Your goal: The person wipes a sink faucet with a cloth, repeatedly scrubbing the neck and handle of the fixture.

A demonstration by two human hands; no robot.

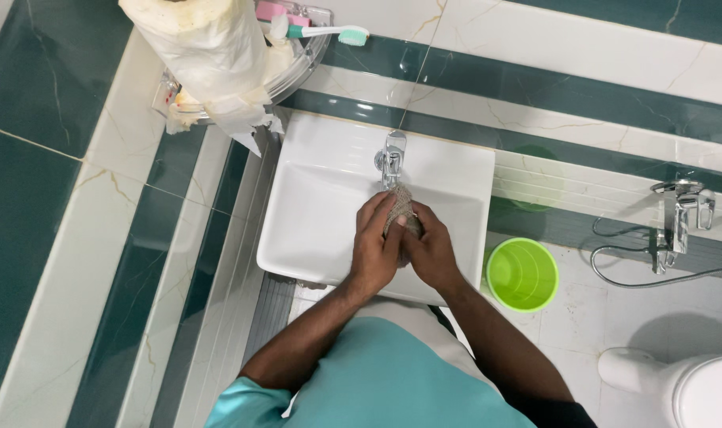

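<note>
Teal shirt [393, 380] nearest the lens; left hand [374, 246] and right hand [430, 250] both clamped on a brownish cloth [401, 208] over the white sink [313, 230], under the tap [391, 158]. Risk: squeezed water could splash past the rim onto shirt or floor; a loosened grip would drop the cloth into the basin.

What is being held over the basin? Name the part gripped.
A beige mesh scrubber, clasped between the left hand and right hand around its lower part, over the white sink, under the tap.

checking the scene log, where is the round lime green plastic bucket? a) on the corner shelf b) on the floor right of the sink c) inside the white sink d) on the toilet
b: the round lime green plastic bucket stands on the floor to the right of the white rectangular ceramic sink, apart from the toilet.
</note>
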